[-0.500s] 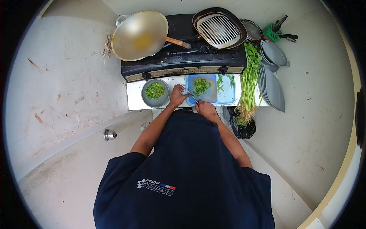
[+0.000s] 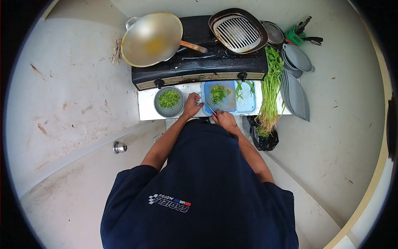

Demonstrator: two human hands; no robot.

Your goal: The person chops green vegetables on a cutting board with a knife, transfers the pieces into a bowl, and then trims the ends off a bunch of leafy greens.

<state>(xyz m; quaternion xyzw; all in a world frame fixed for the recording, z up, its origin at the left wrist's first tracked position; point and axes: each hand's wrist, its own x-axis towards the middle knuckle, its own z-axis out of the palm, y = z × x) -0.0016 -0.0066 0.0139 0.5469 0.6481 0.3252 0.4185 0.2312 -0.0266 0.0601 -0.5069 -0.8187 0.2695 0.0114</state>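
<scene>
A knife (image 2: pixel 210 108) is in my right hand (image 2: pixel 226 120), its blade slanting up and left over the front edge of a blue cutting board (image 2: pixel 228 107). My left hand (image 2: pixel 192 106) is at the board's left edge, its bent fingers and thumb close to the knife tip; I cannot tell what is between them. Chopped green herbs (image 2: pixel 218 94) lie in a heap on the board, just beyond the blade. Some loose green leaves (image 2: pixel 239 90) are at the right, over a light blue tray (image 2: pixel 248 103). Left of my left hand, a grey bowl (image 2: pixel 169 112) holds more chopped greens (image 2: pixel 168 99).
Behind the board stands a black stove (image 2: pixel 195 62) with a wok (image 2: pixel 143 35) and a grill pan (image 2: pixel 239 32). To the right are long-stemmed greens (image 2: pixel 270 91), stacked grey plates (image 2: pixel 295 95), grey bowls (image 2: pixel 301 58) and a green utensil basket (image 2: pixel 294 36). A black plastic bag (image 2: pixel 267 143) hangs below.
The knife has shifted slightly down and toward me, its tip a little lower beside my left fingers. The herbs and bowl stay where they were.
</scene>
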